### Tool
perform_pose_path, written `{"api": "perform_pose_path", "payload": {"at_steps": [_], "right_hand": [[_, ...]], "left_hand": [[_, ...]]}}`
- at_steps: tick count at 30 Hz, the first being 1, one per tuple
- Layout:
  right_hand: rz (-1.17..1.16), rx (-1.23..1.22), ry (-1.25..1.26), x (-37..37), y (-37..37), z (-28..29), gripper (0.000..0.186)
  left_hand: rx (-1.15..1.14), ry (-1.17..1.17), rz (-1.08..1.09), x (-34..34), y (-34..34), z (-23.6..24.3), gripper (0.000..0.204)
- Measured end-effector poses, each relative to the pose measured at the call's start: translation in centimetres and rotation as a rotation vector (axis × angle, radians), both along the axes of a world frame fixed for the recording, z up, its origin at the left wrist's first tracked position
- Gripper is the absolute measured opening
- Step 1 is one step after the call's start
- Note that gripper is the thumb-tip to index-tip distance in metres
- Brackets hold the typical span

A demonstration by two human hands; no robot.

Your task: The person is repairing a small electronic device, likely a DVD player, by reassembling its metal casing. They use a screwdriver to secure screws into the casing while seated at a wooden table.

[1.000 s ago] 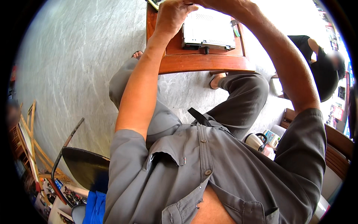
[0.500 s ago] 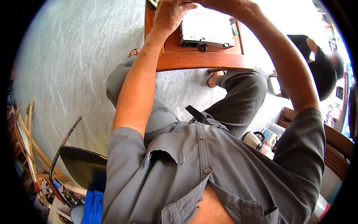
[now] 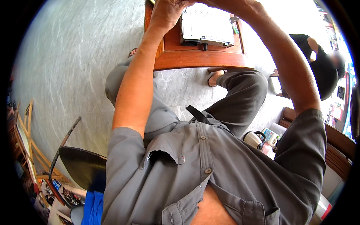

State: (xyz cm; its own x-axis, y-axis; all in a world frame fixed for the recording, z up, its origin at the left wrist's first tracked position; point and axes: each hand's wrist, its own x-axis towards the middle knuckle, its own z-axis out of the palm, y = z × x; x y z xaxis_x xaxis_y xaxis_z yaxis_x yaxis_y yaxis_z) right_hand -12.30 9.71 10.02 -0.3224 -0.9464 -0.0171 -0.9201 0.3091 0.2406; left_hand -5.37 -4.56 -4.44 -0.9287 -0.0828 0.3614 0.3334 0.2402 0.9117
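Note:
Both my hands are at the upper edge, over the far part of a silver metal box with small vent holes in its top. My left hand is at the box's left corner, thumb and fingers bent together as in a pinch; whatever they grip is cut off. Close beside it, my right hand reaches across above the box, its fingers out of view. The box lies on a reddish-brown wooden table. A short black knob-like part sticks out of its near side.
A small green item lies right of the box. My knees flank the table. Another person in black sits at the right. A kettle and bottles stand by a wooden bench. A dark chair is at lower left.
My left hand and forearm have shifted slightly left. The table and box appear a little further left and up in view. My right arm stays nearly the same.

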Motion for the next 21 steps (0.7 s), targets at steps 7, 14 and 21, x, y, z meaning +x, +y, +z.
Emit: {"api": "perform_pose_path", "payload": {"at_steps": [7,14,21], "right_hand": [[0.001,-0.011,0.06,-0.9,0.1,-1.3,0.007],[0.126,-0.073,0.101,0.7,-0.4,-0.6,0.006],[0.063,0.081,0.126,-0.3,-0.3,-0.9,0.009]], "left_hand": [[-0.18,0.194,0.058,-0.2,0.3,0.6,0.013],[-0.211,-0.002,0.104,0.0,-0.7,0.8,0.017],[-0.205,0.262,0.046,-0.1,-0.3,0.8,0.018]]}}
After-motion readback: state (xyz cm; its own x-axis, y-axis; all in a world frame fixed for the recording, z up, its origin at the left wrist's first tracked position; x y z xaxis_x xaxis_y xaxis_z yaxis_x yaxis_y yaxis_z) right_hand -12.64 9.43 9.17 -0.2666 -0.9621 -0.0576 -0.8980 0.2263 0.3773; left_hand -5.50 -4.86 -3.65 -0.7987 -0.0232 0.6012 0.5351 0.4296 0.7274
